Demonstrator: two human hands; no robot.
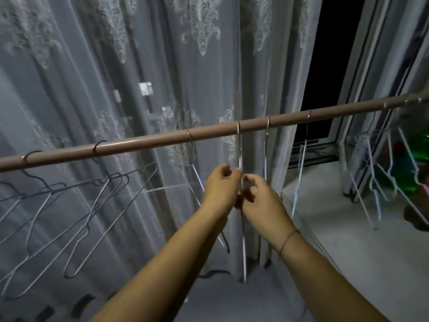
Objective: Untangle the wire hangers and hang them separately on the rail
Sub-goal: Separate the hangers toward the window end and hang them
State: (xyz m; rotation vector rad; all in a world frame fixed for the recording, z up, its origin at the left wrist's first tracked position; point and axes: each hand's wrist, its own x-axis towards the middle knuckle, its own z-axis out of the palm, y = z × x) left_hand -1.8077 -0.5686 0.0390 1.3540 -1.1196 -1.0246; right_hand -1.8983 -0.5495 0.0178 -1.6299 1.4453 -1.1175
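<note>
A brown rail (pixel 162 141) runs across the view, rising to the right. Several wire hangers hang from it. One silver hanger (pixel 240 145) is hooked at the rail's middle and seen edge-on. My left hand (pixel 220 184) pinches its wire just below the neck. My right hand (pixel 257 194) grips the same wire a little lower, fingers curled round it. Two dark hangers (pixel 102 182) hang overlapping at the left. Another silver hanger (pixel 267 145) hangs just right of the held one.
A sheer patterned curtain (pixel 116 77) hangs right behind the rail. A white window sill (pixel 325 205) and open window lie to the right, with more pale hangers (pixel 376 182) and coloured objects (pixel 415 168) beyond them.
</note>
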